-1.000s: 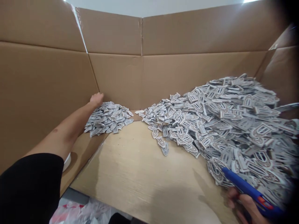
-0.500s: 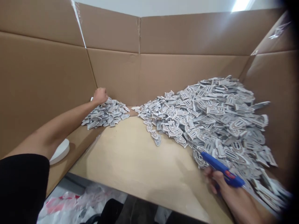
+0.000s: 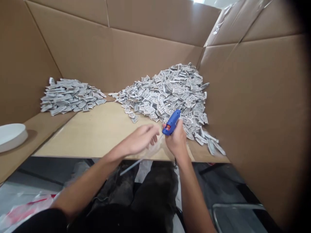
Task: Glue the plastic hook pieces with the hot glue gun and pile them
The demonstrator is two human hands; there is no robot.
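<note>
My right hand (image 3: 178,141) is closed round the grip of a blue glue gun (image 3: 171,121), whose nozzle points up toward a big heap of grey-white flat emblem pieces (image 3: 167,92). My left hand (image 3: 140,139) sits just left of the gun's rear end, fingers drawn together at a clear glue stick (image 3: 136,161) that slants down-left from the gun. Both hands hover over the front edge of the wooden board (image 3: 97,129). A smaller heap of the same pieces (image 3: 68,97) lies at the far left.
Tall cardboard walls (image 3: 255,97) enclose the board on the left, back and right. A white round dish (image 3: 11,136) rests on the left cardboard flap. Crumpled plastic (image 3: 21,207) lies below left, and a metal frame (image 3: 233,208) below right.
My left hand has left the small heap and come back to the glue gun. My right hand has brought the gun in toward the middle front. The view has swung right and down.
</note>
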